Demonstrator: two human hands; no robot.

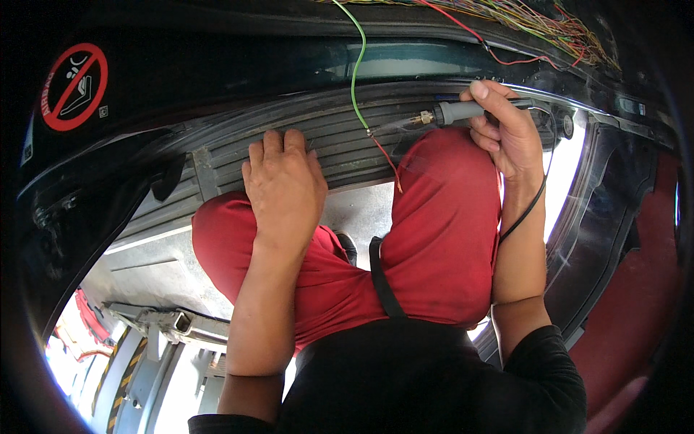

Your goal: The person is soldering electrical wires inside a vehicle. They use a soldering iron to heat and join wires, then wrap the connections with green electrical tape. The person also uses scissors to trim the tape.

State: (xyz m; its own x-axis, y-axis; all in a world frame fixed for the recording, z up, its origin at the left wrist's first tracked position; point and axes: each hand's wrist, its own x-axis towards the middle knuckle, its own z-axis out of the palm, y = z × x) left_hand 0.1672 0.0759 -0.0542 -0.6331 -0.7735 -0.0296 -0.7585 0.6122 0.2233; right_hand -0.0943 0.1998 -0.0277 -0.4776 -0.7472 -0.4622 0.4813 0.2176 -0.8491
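My right hand [507,119] grips a soldering iron [458,112] with a grey handle and a brass-coloured collar. Its blurred tip points left toward the bare joint [369,132] between a green wire [355,76] and a thinner red wire [386,156]. Whether the tip touches that joint cannot be made out. The red wire's lower end hangs over my right knee. From the iron, a black cord [534,209] runs down along my right forearm. My left hand [284,179] lies back-up over the ribbed running board [347,146], by my left knee; its fingertips are hidden.
A dark vehicle sill [227,70] crosses ahead, with a bundle of exposed wires [542,27] above it. Another red wire [461,24] loops from the bundle. An airbag warning sticker [75,87] is at left. Lift-like metal arms [179,323] stand below left.
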